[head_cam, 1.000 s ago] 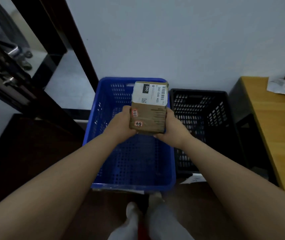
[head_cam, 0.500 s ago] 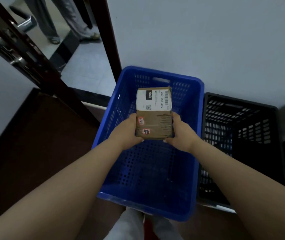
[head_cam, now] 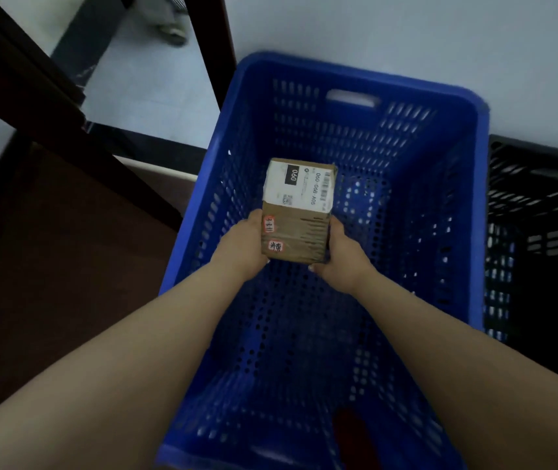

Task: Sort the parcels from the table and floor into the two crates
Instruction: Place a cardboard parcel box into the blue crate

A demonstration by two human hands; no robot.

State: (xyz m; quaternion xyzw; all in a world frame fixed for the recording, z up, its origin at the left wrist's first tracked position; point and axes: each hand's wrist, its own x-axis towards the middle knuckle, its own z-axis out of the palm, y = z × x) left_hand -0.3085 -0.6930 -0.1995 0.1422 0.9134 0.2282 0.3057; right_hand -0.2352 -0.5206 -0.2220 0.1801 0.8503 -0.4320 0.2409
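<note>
Inside the blue crate (head_cam: 474, 198), the left hand (head_cam: 237, 247) and the right hand (head_cam: 342, 252) grip the cardboard parcel (head_cam: 296, 212) from both sides; the black crate (head_cam: 542, 205) stands just beside.

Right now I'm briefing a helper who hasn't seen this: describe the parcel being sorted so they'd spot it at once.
Find the blue crate against the white wall, left of the black crate. Inside it, the left hand and right hand hold a brown cardboard parcel. It carries a white shipping label marked 060 and two small red-edged stickers.
</note>
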